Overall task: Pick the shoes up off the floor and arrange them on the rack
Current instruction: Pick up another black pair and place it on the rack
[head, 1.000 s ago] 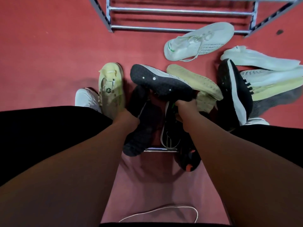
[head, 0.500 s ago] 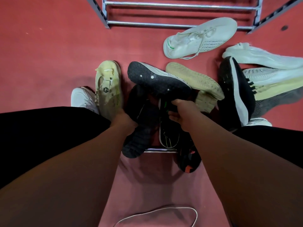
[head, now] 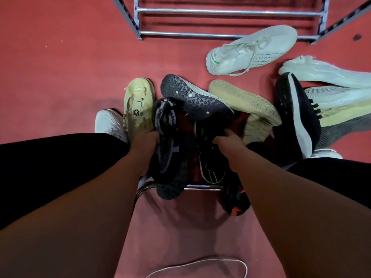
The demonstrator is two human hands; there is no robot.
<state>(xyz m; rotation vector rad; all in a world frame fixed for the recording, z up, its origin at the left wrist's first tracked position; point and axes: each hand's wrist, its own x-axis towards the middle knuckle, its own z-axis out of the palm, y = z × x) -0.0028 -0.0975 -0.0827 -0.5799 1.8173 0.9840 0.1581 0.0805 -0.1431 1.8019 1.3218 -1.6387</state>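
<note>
Several shoes lie in a heap on the red floor in front of me. My left hand (head: 145,143) grips a black knit shoe with purple trim (head: 166,141), turned so its laces show. My right hand (head: 226,141) grips a black shoe with green marks and a white-lined insole (head: 208,163). A black sole-up shoe (head: 196,99) lies across the heap just beyond both hands. The metal shoe rack (head: 226,34) stands at the top of the view, its bars bare.
A yellow shoe (head: 138,109) and my white-shod foot (head: 108,121) sit left of the heap. A tan sole-up shoe (head: 245,101), a black-and-white shoe (head: 297,115), and white shoes (head: 253,49) lie right. A chrome bar (head: 200,188) runs below the heap; a white cord (head: 200,263) lies near.
My left hand has turned the black knit shoe up so its laces and purple trim show. My right hand shifted slightly on the green-marked shoe. The camera moved closer.
</note>
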